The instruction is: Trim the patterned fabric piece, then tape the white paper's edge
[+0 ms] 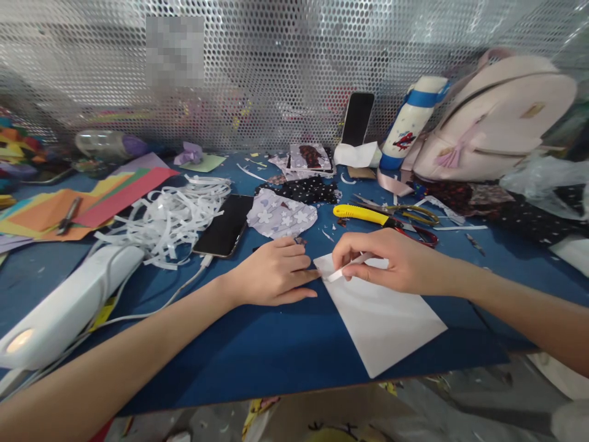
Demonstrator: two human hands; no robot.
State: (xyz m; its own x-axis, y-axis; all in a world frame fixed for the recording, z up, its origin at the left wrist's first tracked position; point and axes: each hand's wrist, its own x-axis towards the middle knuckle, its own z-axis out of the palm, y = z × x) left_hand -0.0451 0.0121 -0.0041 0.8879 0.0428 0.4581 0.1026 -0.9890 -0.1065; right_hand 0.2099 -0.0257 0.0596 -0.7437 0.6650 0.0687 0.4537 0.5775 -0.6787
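A white sheet (pixel 386 319) lies at an angle on the blue table, its near corner close to the front edge. My right hand (pixel 377 258) is over the sheet's far part, its fingers closed on a narrow white paper strip (pixel 337 274). The strip's lower end is at the sheet's left edge. My left hand (pixel 278 273) lies flat just left of the sheet, palm down, with its index fingertip at that edge near the strip. Nothing shows in my left hand. Beyond my hands lies a patterned fabric piece (pixel 280 215).
A phone (pixel 225 226) with a cable and a heap of white strips (pixel 170 215) lie left. A yellow cutter (pixel 361 213) and scissors (pixel 416 213) lie beyond my right hand. A bottle (pixel 411 123) and backpack (pixel 497 116) stand back right. The table's front edge (pixel 276 394) is near.
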